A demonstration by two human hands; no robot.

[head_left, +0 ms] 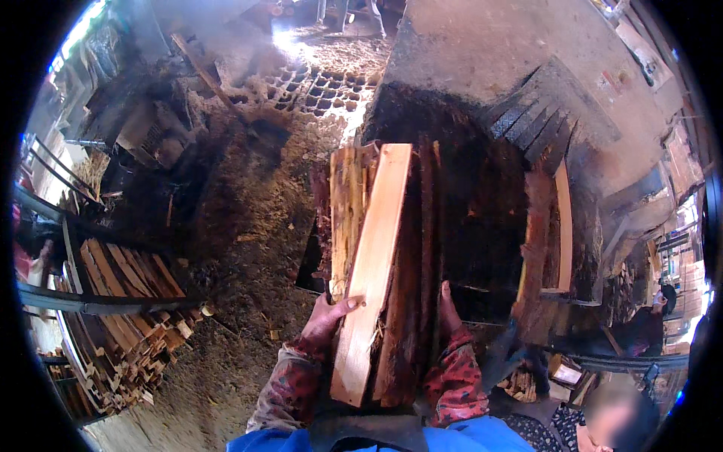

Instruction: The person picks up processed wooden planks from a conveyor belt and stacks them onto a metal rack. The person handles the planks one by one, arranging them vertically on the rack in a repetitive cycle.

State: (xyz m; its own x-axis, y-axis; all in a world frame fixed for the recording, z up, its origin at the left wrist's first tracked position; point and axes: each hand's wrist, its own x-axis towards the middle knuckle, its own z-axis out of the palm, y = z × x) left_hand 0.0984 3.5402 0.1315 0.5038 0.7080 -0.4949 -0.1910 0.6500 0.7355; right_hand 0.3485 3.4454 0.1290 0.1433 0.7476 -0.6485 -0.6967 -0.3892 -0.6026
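Observation:
A bundle of rough wooden slabs (pixel 407 324) is clasped between my two hands in front of my body. A pale, smooth-sawn board (pixel 374 264) lies on top, slightly tilted, beside yellowish and dark bark-covered pieces. My left hand (pixel 329 318) grips the bundle's left side, its thumb laid over the pale board. My right hand (pixel 449 309) presses against the right side, with its thumb pointing up; its other fingers are hidden. Beyond the wood is a dark, blackened surface (pixel 482 203).
A stack of split wood (pixel 135 324) sits at left behind a metal rail (pixel 113 303). Another person (pixel 557 422) is at lower right. Slatted dark boards (pixel 527 113) lie at upper right, above a wooden frame (pixel 563 226). Debris covers the ground (pixel 256 264); people's legs show far off.

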